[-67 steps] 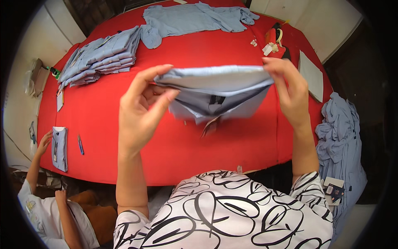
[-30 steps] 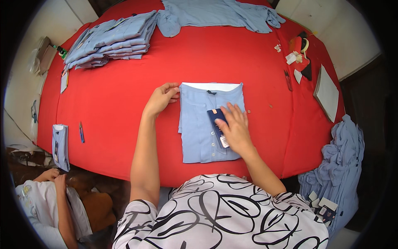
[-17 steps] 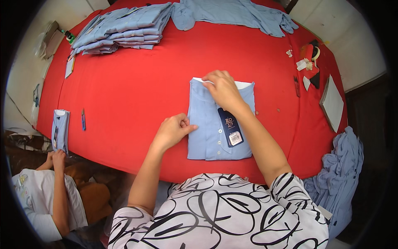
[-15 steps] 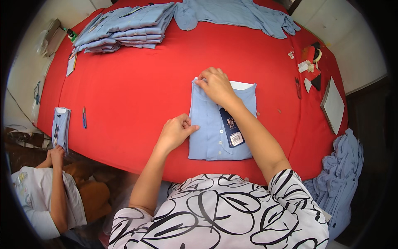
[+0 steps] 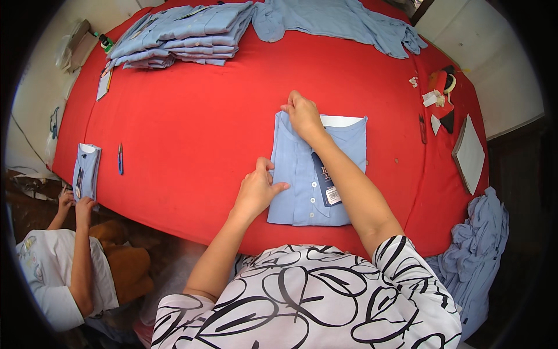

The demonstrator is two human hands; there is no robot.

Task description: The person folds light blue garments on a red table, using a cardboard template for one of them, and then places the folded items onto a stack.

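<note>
A light blue folded shirt (image 5: pixel 293 200) lies in front of me, its small white buttons running down the front. White card (image 5: pixel 343 121) shows at its neck opening. The dark blue hang tag (image 5: pixel 321 174) on its front is partly covered by my right forearm. At the shirt's left edge is my left hand (image 5: pixel 254 189), thumb over the cloth and index finger apart from it. My right hand (image 5: pixel 303 116) is at the top left corner, its bent fingers closed on the shirt's edge; the fingertips are partly hidden.
Folded blue shirts (image 5: pixel 180 38) are stacked at the far left, with another shirt (image 5: pixel 337 23) spread beside them. Blue snips (image 5: pixel 120 160) lie left. Tape (image 5: pixel 450 84) and a white pad (image 5: pixel 468 154) lie right, above heaped garments (image 5: pixel 474 250). A co-worker's hands (image 5: pixel 84 206) touch another folded shirt (image 5: pixel 87 168).
My right hand has moved slightly up at the shirt's top left corner, its fingers bunched tighter. My left thumb reaches a little farther over the shirt. The co-worker's hands have moved apart.
</note>
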